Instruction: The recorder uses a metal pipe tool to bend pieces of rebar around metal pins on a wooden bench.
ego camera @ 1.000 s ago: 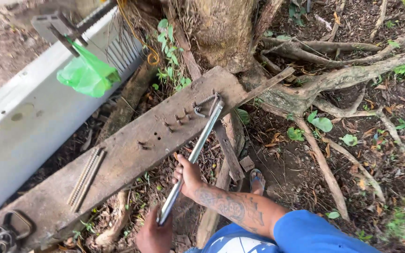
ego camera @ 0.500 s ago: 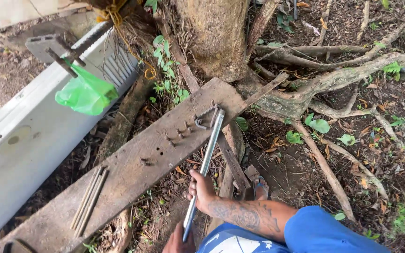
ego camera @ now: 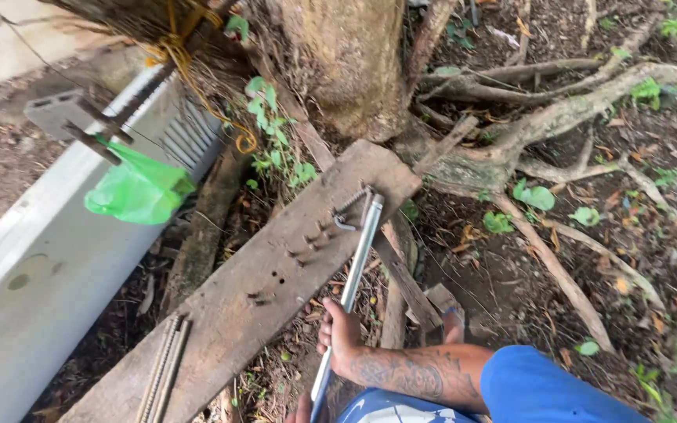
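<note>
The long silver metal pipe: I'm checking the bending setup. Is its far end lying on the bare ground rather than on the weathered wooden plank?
No, the long silver metal pipe has its far end resting on the weathered wooden plank.

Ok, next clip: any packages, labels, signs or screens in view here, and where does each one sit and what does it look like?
Green plastic bag: the only package-like thing, hanging at upper left from a dark metal bar above the pale grey channel; crumpled, translucent bright green, contents not visible.
Labels, signs, screens: none in view.
</note>
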